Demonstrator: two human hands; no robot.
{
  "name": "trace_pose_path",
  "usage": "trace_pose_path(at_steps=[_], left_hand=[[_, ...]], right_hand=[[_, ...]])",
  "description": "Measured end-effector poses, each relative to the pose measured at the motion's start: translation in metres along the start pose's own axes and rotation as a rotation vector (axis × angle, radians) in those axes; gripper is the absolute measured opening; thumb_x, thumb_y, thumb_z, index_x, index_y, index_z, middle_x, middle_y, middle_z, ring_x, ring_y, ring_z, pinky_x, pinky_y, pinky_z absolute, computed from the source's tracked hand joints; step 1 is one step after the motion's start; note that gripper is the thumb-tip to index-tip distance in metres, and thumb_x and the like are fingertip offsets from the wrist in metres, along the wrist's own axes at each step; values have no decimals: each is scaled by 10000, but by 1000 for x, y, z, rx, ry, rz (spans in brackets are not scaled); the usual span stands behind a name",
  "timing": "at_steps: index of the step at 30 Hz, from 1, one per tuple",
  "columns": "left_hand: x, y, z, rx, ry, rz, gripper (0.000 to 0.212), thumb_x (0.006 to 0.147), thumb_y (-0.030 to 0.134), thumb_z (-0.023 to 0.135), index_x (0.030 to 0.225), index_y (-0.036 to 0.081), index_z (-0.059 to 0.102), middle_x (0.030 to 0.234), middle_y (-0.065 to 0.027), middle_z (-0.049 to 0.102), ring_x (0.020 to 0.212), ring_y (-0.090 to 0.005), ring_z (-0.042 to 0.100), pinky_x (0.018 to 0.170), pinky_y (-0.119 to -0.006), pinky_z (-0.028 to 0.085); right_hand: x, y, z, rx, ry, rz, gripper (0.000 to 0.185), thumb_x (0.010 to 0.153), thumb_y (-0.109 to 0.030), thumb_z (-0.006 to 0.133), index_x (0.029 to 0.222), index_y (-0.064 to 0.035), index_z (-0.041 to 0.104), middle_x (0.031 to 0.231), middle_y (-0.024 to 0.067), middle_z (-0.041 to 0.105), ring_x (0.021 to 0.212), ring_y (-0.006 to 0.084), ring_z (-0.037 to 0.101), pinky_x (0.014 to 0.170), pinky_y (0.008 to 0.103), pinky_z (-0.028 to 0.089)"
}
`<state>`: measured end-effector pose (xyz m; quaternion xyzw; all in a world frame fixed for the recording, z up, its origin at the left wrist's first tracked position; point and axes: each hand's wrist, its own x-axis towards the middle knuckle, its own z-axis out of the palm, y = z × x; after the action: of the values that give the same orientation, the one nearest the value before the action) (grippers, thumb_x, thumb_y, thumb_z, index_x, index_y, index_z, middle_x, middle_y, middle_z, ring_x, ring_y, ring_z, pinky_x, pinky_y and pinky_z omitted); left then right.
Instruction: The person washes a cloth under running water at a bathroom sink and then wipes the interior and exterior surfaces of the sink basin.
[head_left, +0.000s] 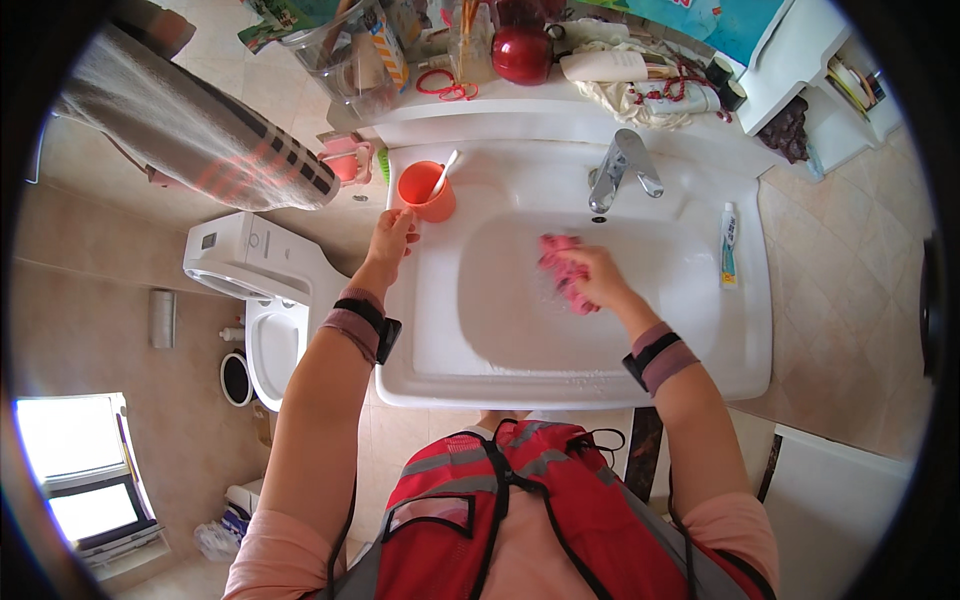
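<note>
At the left corner of the white washbasin (427, 337), my left hand (390, 244) has its fingers curled at the near side of an orange plastic cup (441, 210), seemingly round its handle, which the fingers hide. A white toothbrush (447, 171) leans in that cup, its upper end over the rim. Over the bowl, my right hand (600, 279) grips a bunched pink cloth (564, 271), slightly blurred. Water glints beneath the cloth. Behind the bowl rises a chrome faucet (619, 169). A toothpaste tube (728, 246) lies on the basin's right ledge.
Behind the basin, a crowded shelf (420, 111) holds a clear plastic container (349, 71), a red round object (521, 56) and a white tube (607, 66). A grey towel (195, 135) hangs at left, above a toilet (277, 330). White cubbies (795, 67) stand at right.
</note>
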<state>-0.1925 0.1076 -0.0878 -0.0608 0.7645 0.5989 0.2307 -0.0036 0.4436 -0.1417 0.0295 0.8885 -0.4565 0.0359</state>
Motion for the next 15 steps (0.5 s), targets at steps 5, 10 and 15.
trace_pose_path(at_steps=[5, 10, 15], left_hand=[[-24, -16, -14, 150, 135, 173, 396, 907, 350, 606, 1163, 58, 526, 1022, -66, 563, 880, -184, 579, 763, -332, 458], [-66, -57, -36, 563, 350, 435, 422, 821, 196, 681, 1181, 34, 531, 1165, -176, 547, 1091, -336, 514, 939, -433, 433], [-137, -113, -49, 783, 400, 379, 500, 853, 247, 658, 1251, 10, 470, 1198, -210, 531, 1138, -395, 490, 969, -479, 413]], right_hand=[[-11, 5, -8, -638, -63, 625, 782, 734, -173, 673, 1444, -285, 364, 1478, 108, 366, 1364, 449, 265, 1093, 540, 325], [-14, 4, 12, -754, -406, 455, 842, 665, -242, 735, 1426, -309, 381, 1481, 77, 357, 1376, 472, 243, 1066, 638, 292], [-9, 25, 14, -752, -327, 301, 604, 665, -194, 747, 1241, -225, 567, 1410, 71, 424, 1255, 471, 396, 970, 532, 446]])
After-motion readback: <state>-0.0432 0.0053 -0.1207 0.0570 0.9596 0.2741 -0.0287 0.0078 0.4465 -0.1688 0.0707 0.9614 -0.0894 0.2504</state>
